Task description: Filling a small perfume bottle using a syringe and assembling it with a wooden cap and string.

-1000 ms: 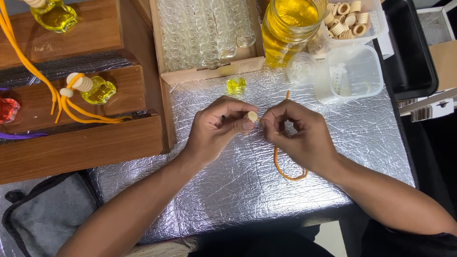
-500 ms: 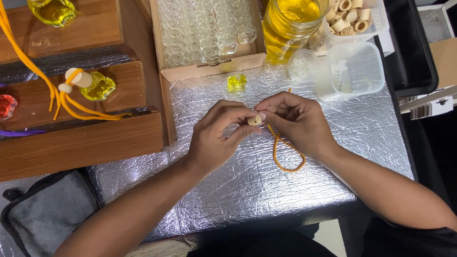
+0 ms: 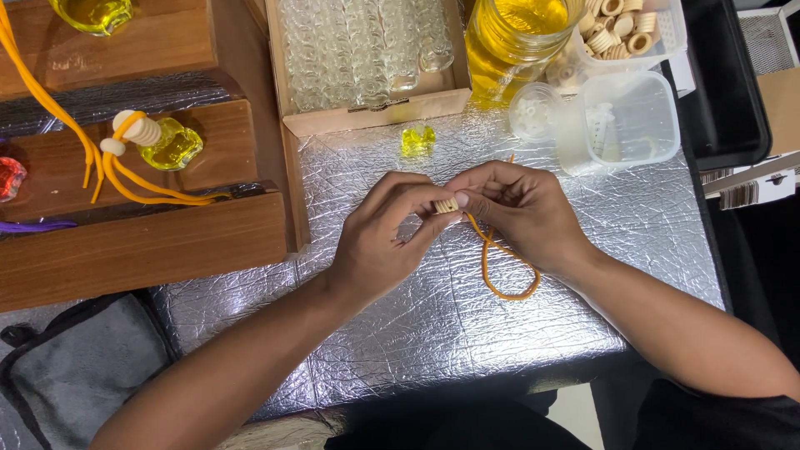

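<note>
My left hand (image 3: 385,235) and my right hand (image 3: 517,208) meet over the silver foil table top (image 3: 433,333). Between their fingertips they pinch a small ribbed wooden cap (image 3: 447,205). An orange cord (image 3: 500,262) runs from the cap, under my right hand, and loops on the foil below it. A small glass bottle of yellow liquid (image 3: 417,139) stands just beyond the hands.
A cardboard box of empty glass bottles (image 3: 367,50) sits at the back, beside a jar of yellow liquid (image 3: 512,42). Clear plastic tubs (image 3: 625,117) and a tray of wooden rings (image 3: 621,29) are at right. Wooden steps (image 3: 142,242) at left hold a finished yellow bottle with cord (image 3: 171,143).
Both hands have shifted slightly toward me. The cord loop has spread wider on the foil under my right hand, and the wooden cap stays pinched between the fingertips.
</note>
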